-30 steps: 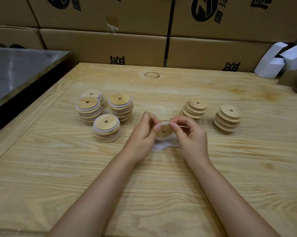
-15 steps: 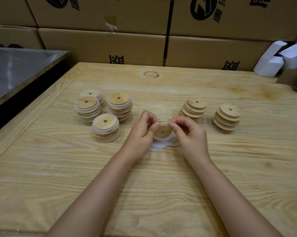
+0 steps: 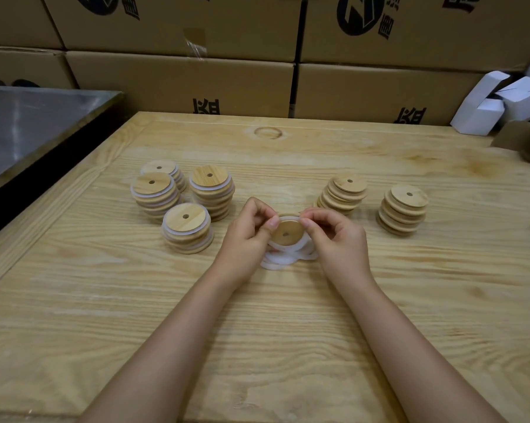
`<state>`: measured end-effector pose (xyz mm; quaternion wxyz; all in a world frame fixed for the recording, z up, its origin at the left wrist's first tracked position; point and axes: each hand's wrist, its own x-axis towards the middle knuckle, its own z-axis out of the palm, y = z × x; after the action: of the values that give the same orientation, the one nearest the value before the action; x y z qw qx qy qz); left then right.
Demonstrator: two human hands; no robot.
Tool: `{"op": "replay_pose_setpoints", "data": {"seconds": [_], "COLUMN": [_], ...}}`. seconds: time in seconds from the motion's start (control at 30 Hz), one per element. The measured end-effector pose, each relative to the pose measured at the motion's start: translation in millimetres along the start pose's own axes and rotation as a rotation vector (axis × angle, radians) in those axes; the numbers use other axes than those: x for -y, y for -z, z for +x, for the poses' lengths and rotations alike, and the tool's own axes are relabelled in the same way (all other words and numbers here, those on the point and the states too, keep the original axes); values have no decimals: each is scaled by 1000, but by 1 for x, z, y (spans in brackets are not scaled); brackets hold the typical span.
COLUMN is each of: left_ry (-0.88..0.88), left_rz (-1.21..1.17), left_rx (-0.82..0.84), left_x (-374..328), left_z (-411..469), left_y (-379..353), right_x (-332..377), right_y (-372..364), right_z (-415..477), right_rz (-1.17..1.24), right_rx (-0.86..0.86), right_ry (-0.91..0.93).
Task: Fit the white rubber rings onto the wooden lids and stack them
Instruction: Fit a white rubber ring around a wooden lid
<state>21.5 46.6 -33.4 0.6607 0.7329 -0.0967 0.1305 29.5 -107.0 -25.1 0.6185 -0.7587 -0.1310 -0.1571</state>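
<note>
On the pale wooden bench (image 3: pixel 288 315), about midway between its left and right edges, a loose heap of white rubber rings (image 3: pixel 274 264) is seen. Just above it, a round wooden lid with a centre hole (image 3: pixel 286 232) is pinched between the left hand (image 3: pixel 248 236) and the right hand (image 3: pixel 337 239), with a white rubber ring (image 3: pixel 289 219) pressed at its rim. Farther left, four ringed lid stacks (image 3: pixel 186 228) are grouped; farther right, two bare lid stacks (image 3: pixel 402 210) are set. Brown cardboard boxes (image 3: pixel 178 83) are piled beyond the far edge.
</note>
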Motion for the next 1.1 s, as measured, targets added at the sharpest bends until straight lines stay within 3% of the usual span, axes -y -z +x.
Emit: {"op": "replay_pose_setpoints", "data": {"seconds": [0.1,0.27,0.47,0.73,1.1], "left_ry": [27,-72,-41,41,150], "left_rz": [21,194,224,157,10], "left_rx": [-15,-61,20,90,-52], "left_x": [1,-3,-3,-6,-3], "left_z": [2,3,5,8,8], "left_y": [2,8,16,26,16], "right_x": [-3,-6,-6,-8,1], "right_y": [1,0,0,0,0], "right_z": [2,2,1,-1,2], "right_rz": [16,31,43,-1,148], "right_rx": [1,11,23,72,-7], "right_ry": [-47,-76,-78,-107,-150]}}
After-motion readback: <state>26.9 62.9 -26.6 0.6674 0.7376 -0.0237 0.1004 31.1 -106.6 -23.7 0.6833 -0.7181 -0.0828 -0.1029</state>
